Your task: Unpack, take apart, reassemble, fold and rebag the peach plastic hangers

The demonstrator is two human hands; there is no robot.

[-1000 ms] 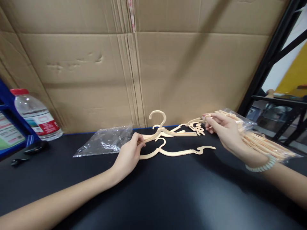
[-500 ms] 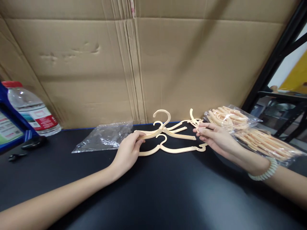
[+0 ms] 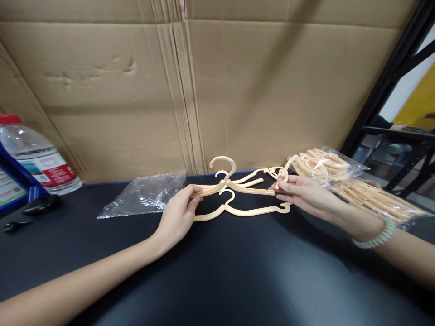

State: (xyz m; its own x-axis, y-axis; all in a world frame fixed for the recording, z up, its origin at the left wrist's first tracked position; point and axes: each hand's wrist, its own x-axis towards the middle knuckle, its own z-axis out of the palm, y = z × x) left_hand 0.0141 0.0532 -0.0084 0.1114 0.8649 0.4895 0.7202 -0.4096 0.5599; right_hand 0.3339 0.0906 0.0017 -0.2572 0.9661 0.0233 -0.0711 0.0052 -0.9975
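Observation:
My left hand (image 3: 180,213) is closed on the left arm of a beige clothes hanger (image 3: 249,190), which it holds a little above the black table. My right hand (image 3: 302,194) pinches a small curved hook piece (image 3: 284,175) of the same beige colour at the right end of that hanger; whether the two are joined I cannot tell. Below the held one lies another hanger (image 3: 251,213) with its own curved end piece (image 3: 282,208), its left tip hidden by my left hand. Behind, more beige hanger parts (image 3: 251,176) rest on the table.
A clear plastic bag (image 3: 142,197) lies left of my left hand. Bagged beige hooks (image 3: 319,165) and bagged hanger arms (image 3: 377,199) sit at the right. Far left stand a water bottle (image 3: 47,158) and a blue container (image 3: 10,176). Cardboard (image 3: 272,90) walls the back.
My right hand has brought the hook piece to the held hanger's right end and turned it, so its curve now points up and right. The left hand keeps its grip.

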